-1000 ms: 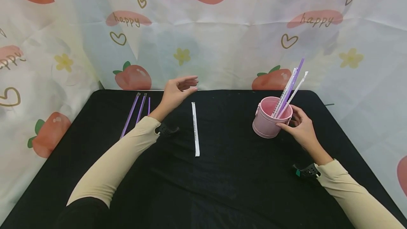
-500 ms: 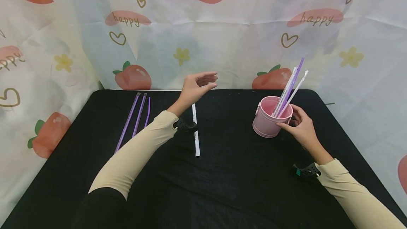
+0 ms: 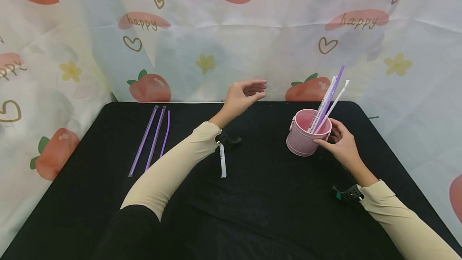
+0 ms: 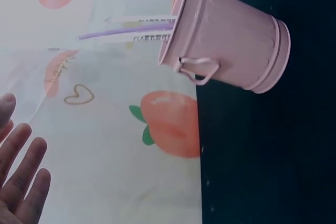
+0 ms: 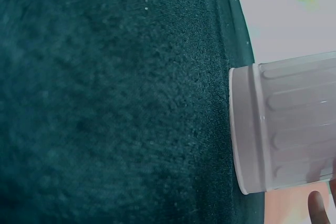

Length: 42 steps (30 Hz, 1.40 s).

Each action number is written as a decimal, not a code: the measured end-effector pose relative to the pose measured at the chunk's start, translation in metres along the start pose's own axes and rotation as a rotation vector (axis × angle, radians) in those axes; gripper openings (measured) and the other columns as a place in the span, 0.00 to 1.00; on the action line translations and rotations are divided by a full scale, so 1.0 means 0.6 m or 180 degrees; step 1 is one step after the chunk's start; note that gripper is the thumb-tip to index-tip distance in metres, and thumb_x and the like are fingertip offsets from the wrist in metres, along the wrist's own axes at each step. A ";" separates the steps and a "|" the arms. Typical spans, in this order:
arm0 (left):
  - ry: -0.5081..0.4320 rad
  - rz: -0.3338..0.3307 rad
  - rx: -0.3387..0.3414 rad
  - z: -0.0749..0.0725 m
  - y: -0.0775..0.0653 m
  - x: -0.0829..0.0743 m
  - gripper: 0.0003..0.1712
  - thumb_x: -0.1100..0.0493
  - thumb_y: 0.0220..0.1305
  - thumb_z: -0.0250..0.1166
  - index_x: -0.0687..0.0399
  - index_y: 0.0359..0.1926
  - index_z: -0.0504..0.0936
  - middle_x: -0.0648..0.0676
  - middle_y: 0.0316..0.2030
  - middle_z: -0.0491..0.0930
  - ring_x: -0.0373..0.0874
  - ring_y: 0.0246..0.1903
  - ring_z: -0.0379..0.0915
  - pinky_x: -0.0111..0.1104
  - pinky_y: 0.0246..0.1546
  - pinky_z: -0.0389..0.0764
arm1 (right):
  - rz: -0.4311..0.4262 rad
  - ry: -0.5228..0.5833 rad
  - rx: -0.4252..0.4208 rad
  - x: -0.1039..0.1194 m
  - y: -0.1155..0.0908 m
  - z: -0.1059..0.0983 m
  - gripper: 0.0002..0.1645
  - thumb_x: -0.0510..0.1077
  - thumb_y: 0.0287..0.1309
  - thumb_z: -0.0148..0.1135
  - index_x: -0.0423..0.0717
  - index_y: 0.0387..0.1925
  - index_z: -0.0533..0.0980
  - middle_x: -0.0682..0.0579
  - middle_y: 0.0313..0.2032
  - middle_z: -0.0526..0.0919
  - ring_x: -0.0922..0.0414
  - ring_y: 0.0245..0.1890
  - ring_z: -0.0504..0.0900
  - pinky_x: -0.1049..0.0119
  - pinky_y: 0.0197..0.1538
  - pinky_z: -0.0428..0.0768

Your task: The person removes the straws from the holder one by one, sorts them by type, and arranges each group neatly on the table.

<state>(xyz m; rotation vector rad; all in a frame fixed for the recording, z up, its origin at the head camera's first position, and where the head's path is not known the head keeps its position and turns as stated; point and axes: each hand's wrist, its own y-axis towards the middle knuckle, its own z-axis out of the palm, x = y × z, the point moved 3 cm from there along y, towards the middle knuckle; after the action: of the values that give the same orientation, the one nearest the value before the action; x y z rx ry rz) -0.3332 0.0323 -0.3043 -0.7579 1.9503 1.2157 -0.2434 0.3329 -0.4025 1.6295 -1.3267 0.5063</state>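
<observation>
My right hand holds the pink bucket at its right side, thumb toward me and fingers partly hidden behind it. The bucket stands upright on the table; a purple straw and white paper-wrapped straws lean out of it. My left hand hovers above the far table edge, left of the bucket, fingers loosely extended and holding nothing. Below its wrist lies a paper-wrapped straw, its far part covered by the forearm. In the left wrist view the fingers are apart from the bucket.
Three purple straws lie side by side on the left of the black-covered table; my left sleeve covers the near ends of some. A printed fabric backdrop rises behind the table.
My left hand has travelled rightward, away from the purple straws and toward the bucket, its forearm now crossing the wrapped straw on the table. The right hand and bucket stay put.
</observation>
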 end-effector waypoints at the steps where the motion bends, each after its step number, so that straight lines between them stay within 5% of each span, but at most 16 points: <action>1: 0.0009 0.0009 0.0014 0.006 0.002 -0.001 0.21 0.63 0.58 0.66 0.61 0.53 0.79 0.59 0.47 0.83 0.46 0.47 0.80 0.25 0.49 0.80 | 0.0002 -0.0004 -0.0002 0.000 0.000 0.000 0.43 0.28 0.46 0.69 0.33 0.64 0.60 0.77 0.49 0.68 0.82 0.48 0.69 0.92 0.43 0.70; 13: -0.0172 0.0069 0.0197 0.080 0.023 -0.002 0.20 0.66 0.56 0.67 0.63 0.52 0.80 0.61 0.47 0.83 0.48 0.45 0.82 0.22 0.45 0.80 | 0.0000 -0.0030 -0.0013 0.006 -0.002 0.000 0.42 0.27 0.46 0.68 0.32 0.63 0.60 0.77 0.48 0.68 0.82 0.47 0.70 0.92 0.43 0.70; 23: 0.0108 -0.0092 0.0431 0.140 0.037 0.007 0.20 0.62 0.58 0.66 0.58 0.53 0.79 0.56 0.48 0.83 0.37 0.44 0.81 0.19 0.46 0.78 | 0.0009 -0.0011 -0.0009 0.003 -0.003 0.000 0.44 0.28 0.46 0.68 0.33 0.64 0.60 0.76 0.49 0.68 0.82 0.47 0.70 0.92 0.43 0.70; 31: 0.0115 -0.0063 0.0491 0.179 0.043 0.010 0.19 0.62 0.59 0.66 0.57 0.52 0.80 0.54 0.47 0.83 0.36 0.43 0.82 0.17 0.43 0.78 | 0.0006 -0.0025 -0.0001 0.010 -0.002 0.000 0.43 0.28 0.46 0.68 0.32 0.64 0.60 0.73 0.50 0.68 0.82 0.47 0.70 0.91 0.43 0.71; 38: -0.0005 -0.0166 0.0579 0.209 0.041 0.011 0.19 0.63 0.59 0.66 0.57 0.52 0.80 0.55 0.46 0.84 0.36 0.42 0.82 0.17 0.41 0.78 | -0.0075 0.0078 0.0037 0.055 -0.011 -0.001 0.41 0.27 0.47 0.67 0.27 0.62 0.59 0.69 0.50 0.70 0.81 0.47 0.70 0.91 0.44 0.71; 42: 0.0004 -0.0188 0.0650 0.222 0.041 0.009 0.19 0.63 0.59 0.65 0.56 0.53 0.79 0.55 0.46 0.84 0.35 0.42 0.81 0.16 0.41 0.78 | -0.0068 0.0046 0.0038 0.036 -0.008 -0.001 0.41 0.27 0.47 0.67 0.29 0.63 0.59 0.71 0.50 0.69 0.81 0.47 0.70 0.91 0.44 0.70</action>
<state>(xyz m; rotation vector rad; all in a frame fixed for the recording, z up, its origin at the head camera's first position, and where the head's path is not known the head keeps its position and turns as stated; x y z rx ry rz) -0.3211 0.1634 -0.3372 -0.7050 2.0019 0.9635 -0.2319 0.3219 -0.3869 1.6452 -1.2966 0.5132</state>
